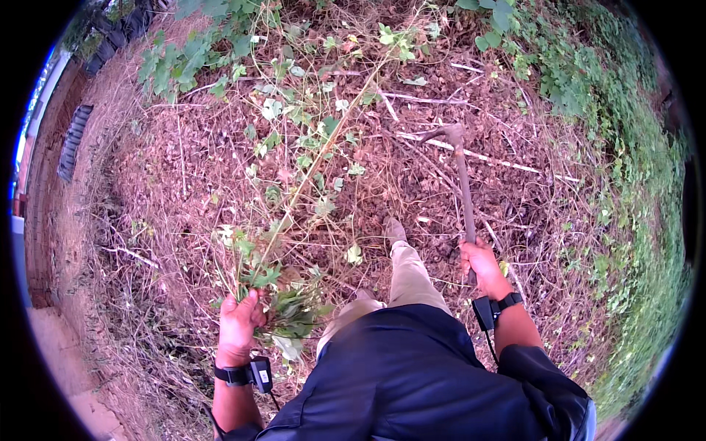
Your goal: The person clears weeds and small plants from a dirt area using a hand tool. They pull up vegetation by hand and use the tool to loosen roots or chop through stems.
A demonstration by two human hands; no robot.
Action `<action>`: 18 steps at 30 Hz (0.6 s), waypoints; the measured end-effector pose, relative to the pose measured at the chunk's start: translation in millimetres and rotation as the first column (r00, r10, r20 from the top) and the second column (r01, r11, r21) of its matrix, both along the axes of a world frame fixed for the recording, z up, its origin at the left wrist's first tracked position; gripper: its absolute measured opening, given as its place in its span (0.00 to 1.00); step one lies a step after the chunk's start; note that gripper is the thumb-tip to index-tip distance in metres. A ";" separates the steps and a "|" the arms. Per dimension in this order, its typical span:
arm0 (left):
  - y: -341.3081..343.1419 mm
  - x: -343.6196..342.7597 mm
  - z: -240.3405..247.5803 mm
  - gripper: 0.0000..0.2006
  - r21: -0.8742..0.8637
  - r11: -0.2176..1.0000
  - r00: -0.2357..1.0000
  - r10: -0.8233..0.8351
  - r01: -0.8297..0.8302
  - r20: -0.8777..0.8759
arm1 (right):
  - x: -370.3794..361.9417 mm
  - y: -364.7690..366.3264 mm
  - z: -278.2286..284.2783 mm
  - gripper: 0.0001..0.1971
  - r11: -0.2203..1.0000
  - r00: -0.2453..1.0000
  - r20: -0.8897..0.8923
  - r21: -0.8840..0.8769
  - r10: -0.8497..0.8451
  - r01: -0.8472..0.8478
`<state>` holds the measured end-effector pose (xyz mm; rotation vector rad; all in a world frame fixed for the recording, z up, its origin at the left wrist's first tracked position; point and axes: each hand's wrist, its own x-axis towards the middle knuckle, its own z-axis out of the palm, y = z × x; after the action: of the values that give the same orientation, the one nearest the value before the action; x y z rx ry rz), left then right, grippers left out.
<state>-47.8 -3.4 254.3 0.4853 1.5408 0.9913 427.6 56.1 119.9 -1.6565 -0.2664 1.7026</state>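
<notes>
The hoe (465,192) extends forward from the right hand (481,262).

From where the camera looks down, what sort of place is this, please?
Probably an overgrown outdoor plot: dry stems litter the ground, leafy green plants spread along the right, and the right hand holds a hoe or pick.
</notes>
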 end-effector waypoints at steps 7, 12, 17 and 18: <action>30.8 -49.8 -39.6 0.06 -0.039 0.998 0.982 0.048 -0.056 -0.182 | -1.6 56.1 -50.8 0.03 0.976 0.951 0.221 -0.028 0.216 -0.215; 93.9 -45.8 -93.5 0.06 -0.085 0.991 0.966 0.084 -0.108 -0.245 | 5.2 107.3 -115.0 0.05 0.967 0.946 0.205 -0.098 0.250 -0.235; 155.6 -19.6 -157.3 0.07 -0.109 0.985 0.961 0.100 -0.132 -0.258 | -9.3 150.8 -210.5 0.07 0.985 0.989 0.078 -0.127 0.126 -0.116; 173.2 -11.1 -167.5 0.09 -0.106 0.988 0.967 0.084 -0.112 -0.240 | -12.6 155.3 -232.5 0.07 0.984 0.993 0.075 -0.161 0.088 -0.075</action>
<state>-58.9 169.7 86.7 0.4587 1.8402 0.9363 415.0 211.4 -112.6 -1.8567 -0.2471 1.7574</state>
